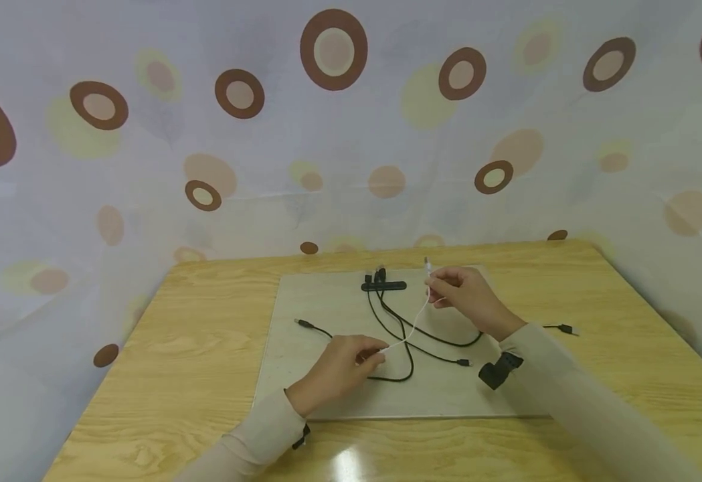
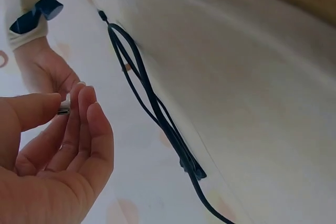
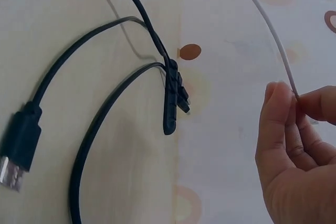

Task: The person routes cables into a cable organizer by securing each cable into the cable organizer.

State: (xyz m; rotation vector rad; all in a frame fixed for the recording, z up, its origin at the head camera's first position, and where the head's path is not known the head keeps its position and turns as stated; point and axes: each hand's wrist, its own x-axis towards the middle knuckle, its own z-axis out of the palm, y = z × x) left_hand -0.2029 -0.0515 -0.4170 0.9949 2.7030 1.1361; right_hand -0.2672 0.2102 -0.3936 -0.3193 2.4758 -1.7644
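Note:
A thin white USB cable [image 1: 415, 321] stretches between the two hands above the mat. My left hand [image 1: 343, 368] pinches its small white end plug [image 2: 64, 107] between thumb and fingertips. My right hand [image 1: 468, 298] pinches the white cord [image 3: 278, 40] just below the other plug [image 1: 427, 264], which points up toward the wall. Beyond the hands lies a black cable holder strip [image 1: 394, 286], with several black cables [image 1: 400, 314] running through it. Their upper plugs [image 1: 381, 273] stand at the strip's far side.
A pale rectangular mat [image 1: 293, 301] covers part of the wooden table [image 1: 200, 335]. Loose black cable ends spread out: one plug [image 1: 304, 323] at left, one [image 1: 463, 363] in the middle, another [image 1: 565, 329] at right. A dotted cloth [image 1: 351, 134] hangs behind the table.

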